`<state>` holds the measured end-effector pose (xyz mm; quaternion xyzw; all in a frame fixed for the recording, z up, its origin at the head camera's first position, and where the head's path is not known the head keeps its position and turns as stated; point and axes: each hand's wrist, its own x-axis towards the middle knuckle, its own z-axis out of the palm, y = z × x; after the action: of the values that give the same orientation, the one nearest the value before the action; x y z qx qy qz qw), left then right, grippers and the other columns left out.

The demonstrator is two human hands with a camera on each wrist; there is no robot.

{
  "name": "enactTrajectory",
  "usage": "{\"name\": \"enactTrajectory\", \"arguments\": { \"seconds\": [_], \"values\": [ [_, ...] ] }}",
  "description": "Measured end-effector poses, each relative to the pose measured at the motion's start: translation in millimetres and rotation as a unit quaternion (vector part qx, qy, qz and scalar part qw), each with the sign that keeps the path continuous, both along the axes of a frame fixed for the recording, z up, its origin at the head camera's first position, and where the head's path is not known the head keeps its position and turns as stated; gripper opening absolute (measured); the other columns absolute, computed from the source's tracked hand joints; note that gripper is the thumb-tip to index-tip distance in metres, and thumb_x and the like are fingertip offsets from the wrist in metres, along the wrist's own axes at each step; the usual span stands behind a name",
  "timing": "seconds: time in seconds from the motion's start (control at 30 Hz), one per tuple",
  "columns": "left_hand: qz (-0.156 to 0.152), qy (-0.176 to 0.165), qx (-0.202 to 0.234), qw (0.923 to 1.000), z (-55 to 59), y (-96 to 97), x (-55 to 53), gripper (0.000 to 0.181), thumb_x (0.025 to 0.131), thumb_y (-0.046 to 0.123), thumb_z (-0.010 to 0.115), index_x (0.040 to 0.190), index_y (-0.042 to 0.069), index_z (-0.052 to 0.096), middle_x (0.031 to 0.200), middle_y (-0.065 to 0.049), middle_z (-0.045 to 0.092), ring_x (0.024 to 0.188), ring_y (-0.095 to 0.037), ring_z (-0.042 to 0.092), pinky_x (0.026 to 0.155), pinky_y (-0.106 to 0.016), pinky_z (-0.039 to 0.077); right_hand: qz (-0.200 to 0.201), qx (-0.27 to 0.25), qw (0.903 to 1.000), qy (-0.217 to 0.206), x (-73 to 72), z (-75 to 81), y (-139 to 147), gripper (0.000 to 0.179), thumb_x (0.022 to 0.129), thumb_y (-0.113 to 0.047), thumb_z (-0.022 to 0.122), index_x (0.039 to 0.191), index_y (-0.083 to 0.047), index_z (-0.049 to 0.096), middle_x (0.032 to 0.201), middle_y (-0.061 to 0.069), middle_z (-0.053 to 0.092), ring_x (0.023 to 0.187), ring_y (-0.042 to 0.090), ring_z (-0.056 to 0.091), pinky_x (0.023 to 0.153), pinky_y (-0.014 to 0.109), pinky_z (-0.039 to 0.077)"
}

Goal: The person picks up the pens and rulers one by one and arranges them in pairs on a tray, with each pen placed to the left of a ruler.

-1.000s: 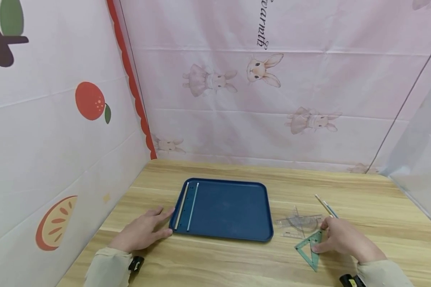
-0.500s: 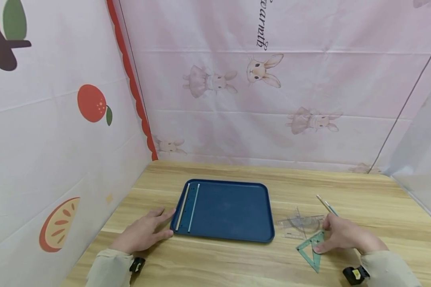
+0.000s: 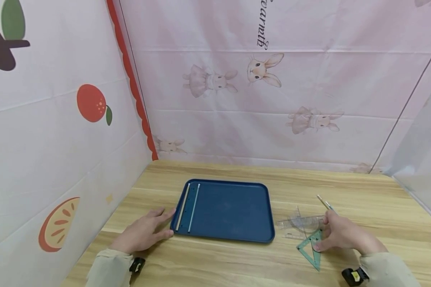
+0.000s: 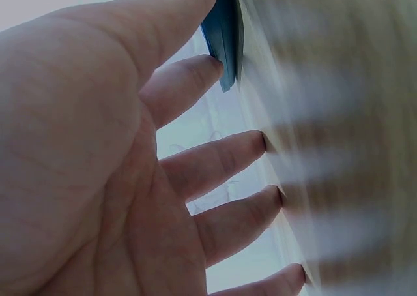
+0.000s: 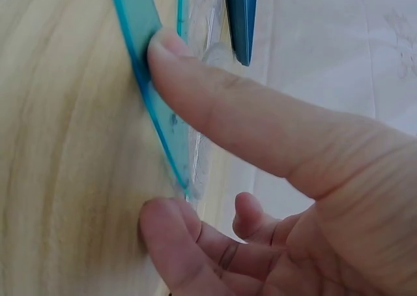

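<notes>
Bench (image 3: 237,259) of pale wood carries everything here, with printed cloth walls behind it and to the left. A blue tray (image 3: 230,211) lies near its middle, and two thin sticks (image 3: 187,207) rest along the tray's left side. The left hand (image 3: 143,233) lies flat on the wood just left of the tray, fingers spread and holding nothing. The right hand (image 3: 339,235) presses its thumb on a green set square (image 3: 310,249) right of the tray, the other fingers curled beside it. Clear rulers (image 3: 299,223) overlap just beyond, and a pencil (image 3: 324,202) lies past them.
</notes>
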<state>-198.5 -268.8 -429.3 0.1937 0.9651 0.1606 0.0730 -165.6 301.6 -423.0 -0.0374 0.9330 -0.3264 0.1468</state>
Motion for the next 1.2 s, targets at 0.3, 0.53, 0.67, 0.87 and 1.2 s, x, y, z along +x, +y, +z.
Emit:
{"name": "enactTrajectory", "arguments": {
  "seconds": [0.3, 0.53, 0.67, 0.87, 1.2],
  "values": [
    [0.002, 0.000, 0.000, 1.0000, -1.2, -0.7, 0.2, 0.075, 0.102, 0.052, 0.069, 0.165, 0.021, 0.045, 0.166, -0.032, 0.042, 0.147, -0.058, 0.047, 0.112, -0.076, 0.044, 0.001, 0.054, 0.9983, 0.020, -0.5, 1.0, -3.2, 0.078, 0.077, -0.028, 0.099, 0.124, 0.013, 0.051, 0.093, 0.011, 0.064, 0.085, 0.022, 0.058, 0.072, 0.037, 0.052],
    [0.004, 0.005, 0.000, 1.0000, -1.7, -0.8, 0.4, 0.074, 0.102, 0.052, 0.070, 0.165, 0.021, 0.046, 0.165, -0.032, 0.043, 0.145, -0.057, 0.049, 0.111, -0.075, 0.045, 0.002, 0.092, 0.9952, 0.033, -0.7, 2.9, -5.9, 0.082, 0.075, -0.034, 0.100, 0.124, 0.017, 0.058, 0.090, 0.010, 0.062, 0.083, 0.022, 0.055, 0.071, 0.036, 0.050],
    [0.001, 0.009, 0.002, 1.0000, -1.9, -1.2, 0.3, 0.074, 0.102, 0.052, 0.070, 0.165, 0.021, 0.046, 0.165, -0.032, 0.043, 0.145, -0.057, 0.050, 0.111, -0.074, 0.046, 0.005, 0.091, 0.9952, 0.037, -0.7, 3.5, -5.5, 0.077, 0.075, -0.033, 0.100, 0.120, 0.015, 0.059, 0.093, 0.011, 0.063, 0.083, 0.022, 0.055, 0.071, 0.036, 0.050],
    [0.003, 0.012, 0.002, 0.9999, -1.5, -1.8, 0.7, 0.073, 0.102, 0.051, 0.070, 0.164, 0.020, 0.047, 0.165, -0.031, 0.043, 0.145, -0.057, 0.050, 0.111, -0.074, 0.046, 0.009, 0.057, 0.9975, 0.040, -0.3, 3.0, -2.9, 0.073, 0.077, -0.028, 0.099, 0.120, 0.011, 0.055, 0.082, 0.005, 0.055, 0.074, 0.019, 0.050, 0.063, 0.029, 0.043],
    [0.005, 0.008, 0.001, 1.0000, -0.5, -0.7, 0.4, 0.074, 0.101, 0.052, 0.070, 0.164, 0.021, 0.047, 0.165, -0.031, 0.044, 0.145, -0.057, 0.050, 0.110, -0.074, 0.047, 0.032, 0.007, 0.9981, 0.052, -1.2, 1.9, 0.2, 0.074, 0.082, -0.015, 0.094, 0.125, 0.008, 0.039, 0.083, 0.004, 0.063, 0.071, 0.015, 0.054, 0.063, 0.025, 0.043]
  ]
}}
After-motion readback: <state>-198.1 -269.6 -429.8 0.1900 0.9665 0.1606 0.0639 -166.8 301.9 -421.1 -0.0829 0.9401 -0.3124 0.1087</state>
